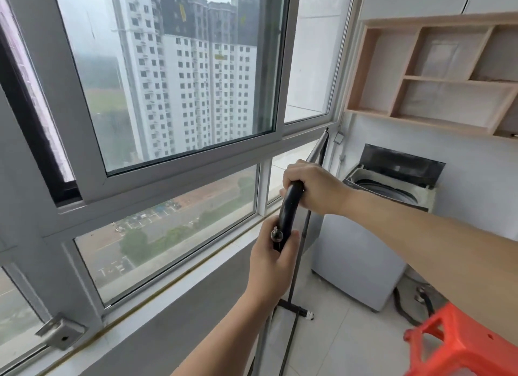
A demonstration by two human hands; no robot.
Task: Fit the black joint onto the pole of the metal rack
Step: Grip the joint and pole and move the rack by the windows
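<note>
Left hand and right hand both clamp the unlabelled black joint atop the pole.

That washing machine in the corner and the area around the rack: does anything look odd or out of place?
Mostly tidy. The washing machine stands with its lid up, and dark hoses lie loose on the floor beside it. Both hands, left and right, grip the black joint; nothing looks damaged.

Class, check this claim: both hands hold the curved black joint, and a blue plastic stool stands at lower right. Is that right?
Not quite. In the head view the plastic stool is red-orange, not blue. Both the left hand and right hand do hold the curved black joint.
</note>
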